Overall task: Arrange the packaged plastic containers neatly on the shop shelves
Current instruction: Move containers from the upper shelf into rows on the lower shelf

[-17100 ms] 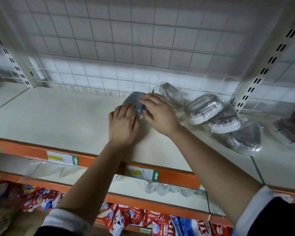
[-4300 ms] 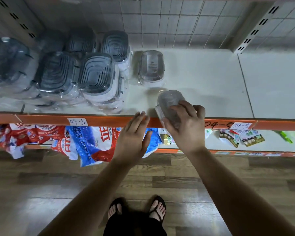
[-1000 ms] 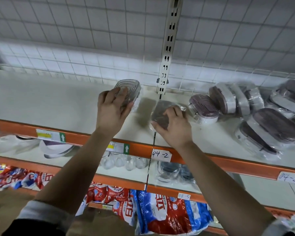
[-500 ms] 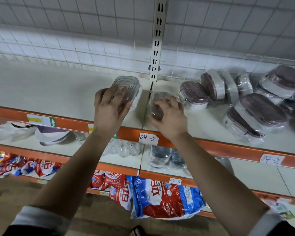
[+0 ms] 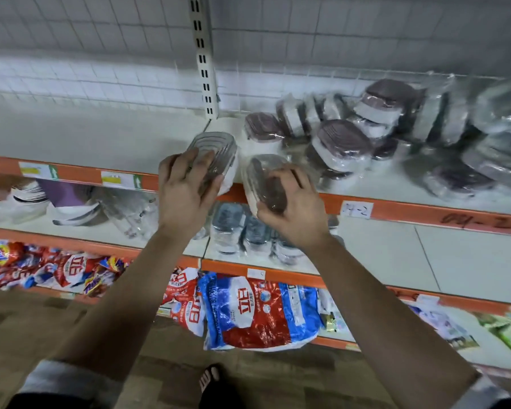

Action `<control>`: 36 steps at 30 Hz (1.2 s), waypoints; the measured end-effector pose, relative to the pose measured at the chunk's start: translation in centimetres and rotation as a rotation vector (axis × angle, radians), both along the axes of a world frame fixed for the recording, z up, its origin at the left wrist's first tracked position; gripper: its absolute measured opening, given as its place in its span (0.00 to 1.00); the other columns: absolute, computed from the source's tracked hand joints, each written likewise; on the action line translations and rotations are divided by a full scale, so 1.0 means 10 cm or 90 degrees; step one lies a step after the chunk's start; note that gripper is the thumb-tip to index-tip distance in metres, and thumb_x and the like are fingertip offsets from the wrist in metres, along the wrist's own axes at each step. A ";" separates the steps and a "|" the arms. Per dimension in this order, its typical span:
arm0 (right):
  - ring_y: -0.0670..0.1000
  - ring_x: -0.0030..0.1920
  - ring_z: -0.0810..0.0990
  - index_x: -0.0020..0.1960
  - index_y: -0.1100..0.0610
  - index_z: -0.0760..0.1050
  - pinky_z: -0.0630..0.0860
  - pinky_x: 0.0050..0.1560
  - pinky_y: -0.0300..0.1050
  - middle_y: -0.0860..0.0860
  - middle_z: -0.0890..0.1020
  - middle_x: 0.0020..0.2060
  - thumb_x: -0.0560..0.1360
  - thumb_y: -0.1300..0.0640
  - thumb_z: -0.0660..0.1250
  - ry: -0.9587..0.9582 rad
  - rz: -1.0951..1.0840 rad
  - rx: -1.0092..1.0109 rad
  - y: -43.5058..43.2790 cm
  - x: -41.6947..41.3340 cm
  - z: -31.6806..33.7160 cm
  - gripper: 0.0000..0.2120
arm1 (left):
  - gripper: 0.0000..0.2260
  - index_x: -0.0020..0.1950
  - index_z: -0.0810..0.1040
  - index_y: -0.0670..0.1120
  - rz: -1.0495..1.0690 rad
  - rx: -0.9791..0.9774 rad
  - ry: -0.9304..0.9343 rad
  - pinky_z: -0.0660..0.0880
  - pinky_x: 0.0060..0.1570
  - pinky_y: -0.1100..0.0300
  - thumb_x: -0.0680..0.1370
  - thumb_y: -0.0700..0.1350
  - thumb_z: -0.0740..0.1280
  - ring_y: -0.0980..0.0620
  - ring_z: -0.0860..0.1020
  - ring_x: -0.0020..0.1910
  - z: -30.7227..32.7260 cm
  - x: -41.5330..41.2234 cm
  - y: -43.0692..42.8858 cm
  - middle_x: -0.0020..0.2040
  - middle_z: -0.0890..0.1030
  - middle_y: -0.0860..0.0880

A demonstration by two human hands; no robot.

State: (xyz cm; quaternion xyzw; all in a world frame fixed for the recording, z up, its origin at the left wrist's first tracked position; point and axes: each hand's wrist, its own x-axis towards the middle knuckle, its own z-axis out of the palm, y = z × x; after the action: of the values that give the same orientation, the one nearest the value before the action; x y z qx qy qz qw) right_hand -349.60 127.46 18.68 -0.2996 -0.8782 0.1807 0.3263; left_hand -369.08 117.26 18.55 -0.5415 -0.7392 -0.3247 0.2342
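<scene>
Well, at the left end of the middle shelf [image 5: 381, 246] lay some white bowls [image 5: 27, 202] in plastic wrap, with a jumble of red and yellow packets [image 5: 56, 270] on the shelf below them. Further along, the person's left hand [image 5: 186, 193] gripped a clear container [image 5: 219, 149] in shrink wrap, fingers curled over its ribbed lid. It was tilted up toward them, above the orange front edge of the top shelf [image 5: 101, 137] and roughly in line with the slotted upright [image 5: 203, 54] at the back. Just beside it, the right hand [image 5: 298, 211] clasped a second wrapped container [image 5: 260, 175], thumb and fingers bent round it at that same front edge; whether either pack rested on the shelf I could not tell. Under the two hands, blue-lidded containers [image 5: 230, 225] sat on the middle shelf, and a big red and blue bag [image 5: 257, 314] hung over the front edge of the bottom shelf. To the right of the hands, a loose heap of wrapped containers with brownish lids [image 5: 345, 137] sprawled toward the top shelf's right end, some flat and some on edge. A handwritten label [image 5: 356, 209] was stuck on the orange edge below them
</scene>
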 end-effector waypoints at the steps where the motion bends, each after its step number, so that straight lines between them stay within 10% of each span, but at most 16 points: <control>1: 0.55 0.63 0.71 0.64 0.53 0.72 0.72 0.51 0.45 0.50 0.72 0.63 0.69 0.47 0.72 0.003 0.006 0.000 -0.04 0.23 -0.04 0.25 | 0.20 0.65 0.77 0.42 0.003 -0.002 -0.008 0.69 0.61 0.46 0.80 0.53 0.62 0.34 0.72 0.59 -0.04 0.19 -0.03 0.63 0.77 0.39; 15: 0.57 0.61 0.73 0.62 0.58 0.73 0.74 0.54 0.47 0.53 0.75 0.61 0.68 0.44 0.66 -0.033 -0.095 -0.102 -0.14 2.38 -1.01 0.27 | 0.21 0.64 0.79 0.42 -0.085 -0.123 -0.100 0.73 0.58 0.45 0.78 0.54 0.63 0.35 0.72 0.60 -1.07 2.13 -0.24 0.62 0.77 0.40; 30: 0.63 0.56 0.72 0.57 0.63 0.76 0.65 0.55 0.45 0.59 0.77 0.56 0.68 0.42 0.64 -0.104 -0.228 -0.157 0.44 2.69 -2.20 0.28 | 0.19 0.62 0.81 0.43 -0.151 -0.141 -0.214 0.62 0.59 0.62 0.77 0.54 0.65 0.44 0.68 0.58 -2.04 2.63 0.59 0.61 0.78 0.41; 36: 0.60 0.58 0.73 0.61 0.61 0.73 0.69 0.54 0.45 0.58 0.75 0.59 0.69 0.43 0.67 -0.069 -0.270 -0.178 0.72 2.62 -2.60 0.28 | 0.19 0.63 0.81 0.45 -0.170 -0.163 -0.190 0.70 0.59 0.52 0.78 0.54 0.65 0.38 0.72 0.57 -2.47 2.53 1.10 0.61 0.77 0.40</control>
State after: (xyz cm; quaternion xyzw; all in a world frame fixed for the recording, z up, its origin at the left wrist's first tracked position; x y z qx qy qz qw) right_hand -323.42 134.70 -7.31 -0.5282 -0.7786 0.2118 0.2645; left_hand -343.76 128.22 -6.13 -0.6061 -0.7223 -0.3330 0.0071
